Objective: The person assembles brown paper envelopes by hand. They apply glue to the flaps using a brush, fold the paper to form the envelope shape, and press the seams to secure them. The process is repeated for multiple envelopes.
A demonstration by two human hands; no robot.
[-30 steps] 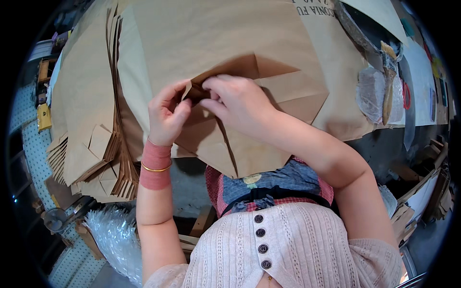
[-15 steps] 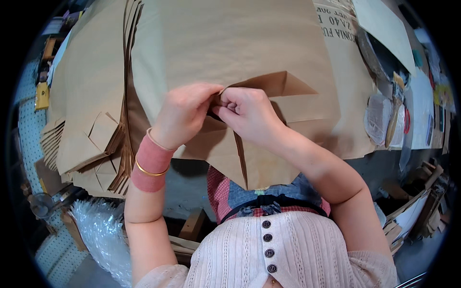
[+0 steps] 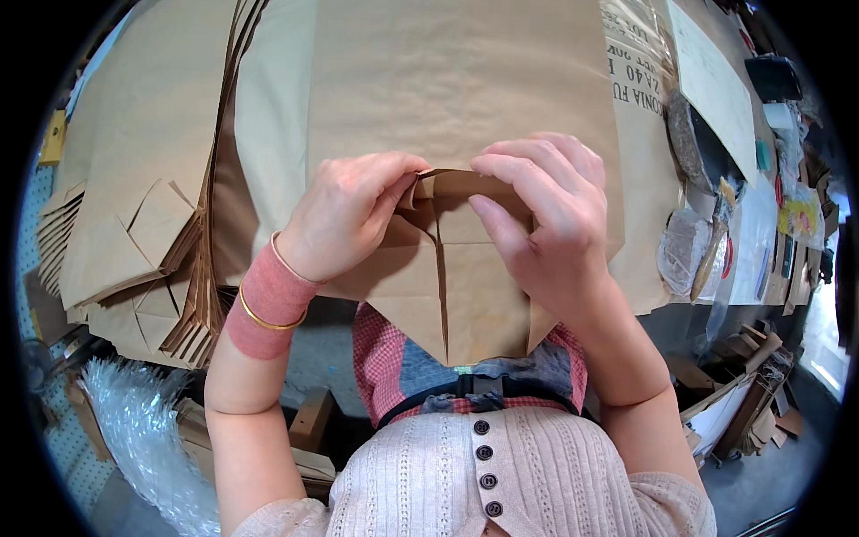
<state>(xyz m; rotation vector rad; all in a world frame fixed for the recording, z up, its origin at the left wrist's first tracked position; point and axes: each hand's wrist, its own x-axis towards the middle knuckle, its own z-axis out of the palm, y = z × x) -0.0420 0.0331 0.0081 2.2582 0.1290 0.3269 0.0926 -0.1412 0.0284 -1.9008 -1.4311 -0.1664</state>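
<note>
Brown paper bag (image 3: 488, 300) is creased but unclosed at one end, left hand (image 3: 344, 215) pinching it, right hand (image 3: 564, 219) spread alongside.

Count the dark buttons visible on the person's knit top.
4, in one column down the front of the knit top: uppermost button, second button, third button, and lowest button near the picture's bottom edge. Others may be hidden.
</note>
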